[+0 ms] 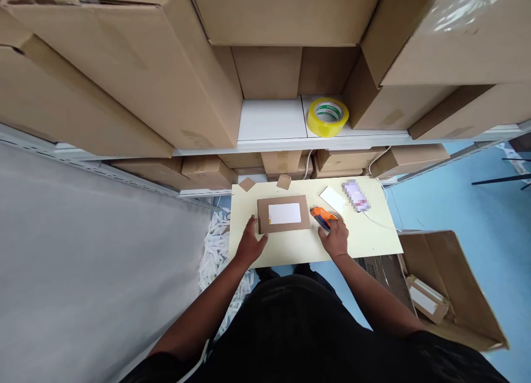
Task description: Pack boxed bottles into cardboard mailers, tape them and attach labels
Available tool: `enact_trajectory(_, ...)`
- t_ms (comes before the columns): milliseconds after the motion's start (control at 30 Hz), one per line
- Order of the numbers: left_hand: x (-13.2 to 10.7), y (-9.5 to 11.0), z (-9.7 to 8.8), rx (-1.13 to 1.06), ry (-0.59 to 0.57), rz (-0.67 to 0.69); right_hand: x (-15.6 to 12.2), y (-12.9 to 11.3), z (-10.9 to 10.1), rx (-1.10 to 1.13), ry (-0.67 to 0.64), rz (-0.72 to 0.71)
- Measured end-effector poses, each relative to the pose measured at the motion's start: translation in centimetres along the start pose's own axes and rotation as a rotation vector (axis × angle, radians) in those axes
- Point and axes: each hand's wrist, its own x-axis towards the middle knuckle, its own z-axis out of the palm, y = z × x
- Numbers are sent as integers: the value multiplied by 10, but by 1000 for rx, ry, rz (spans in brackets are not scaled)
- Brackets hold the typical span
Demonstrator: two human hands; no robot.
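Observation:
A flat brown cardboard box with a white label lies on the pale yellow table. At its lower left corner is my left hand, thumb and fingers spread apart, the fingertips against or just beside the box edge. To the right of the box, an orange tape dispenser with a blue part lies tilted. My right hand is on its near right end, fingers curled over it and thumb at its near side. The fingers partly hide the dispenser's roll.
Behind the dispenser lie a white card and a blurred-out phone. Two cardboard scraps sit at the table's back edge. A yellow tape roll rests on the shelf among large cartons. An open carton holding small parcels stands at right.

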Motion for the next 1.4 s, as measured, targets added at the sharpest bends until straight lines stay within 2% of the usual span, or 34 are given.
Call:
enact_trajectory(67,-6,4,-10,92,45,80,-1,15,0,-149,-17,79)
enact_trajectory(167,-16,19,-23,176,50,222,5,26,3,-228,-107,69)
enact_trajectory(267,-18,47,-28,163,-40,318,11,24,-4,-115,-108,19)
enact_trajectory(333,-11,69,-27,108,-103,320,7,17,-18,40,-67,-3)
enact_trajectory(400,2,91,-25,28,-151,257,-6,4,-39,203,-19,-11)
enact_trajectory(500,23,121,-19,-107,-288,145,-35,-24,-71,362,34,1)
enact_trajectory(567,31,136,-17,-215,-379,160,-55,-45,-88,428,46,10)
enact_trajectory(667,30,147,-17,-408,-526,170,-77,-70,-103,528,22,28)
enact_trajectory(767,17,147,-18,-559,-630,27,-92,-81,-105,601,2,83)
enact_trajectory(833,7,147,-16,-608,-655,-67,-99,-81,-99,637,-18,135)
enact_trajectory(933,-6,148,-5,-632,-639,-143,-107,-73,-86,700,-58,247)
enact_trajectory(1033,-12,148,14,-640,-594,-225,-106,-60,-75,735,-67,316)
enact_trajectory(1133,-6,150,33,-547,-547,-262,-96,-40,-72,736,-82,293)
enact_trajectory(1200,5,157,45,-356,-498,-190,-87,-25,-71,747,-88,290)
enact_trajectory(1300,32,175,62,-10,-435,28,-81,-5,-64,803,-72,384)
enact_trajectory(1400,69,195,85,318,-451,297,-85,7,-50,954,-88,608)
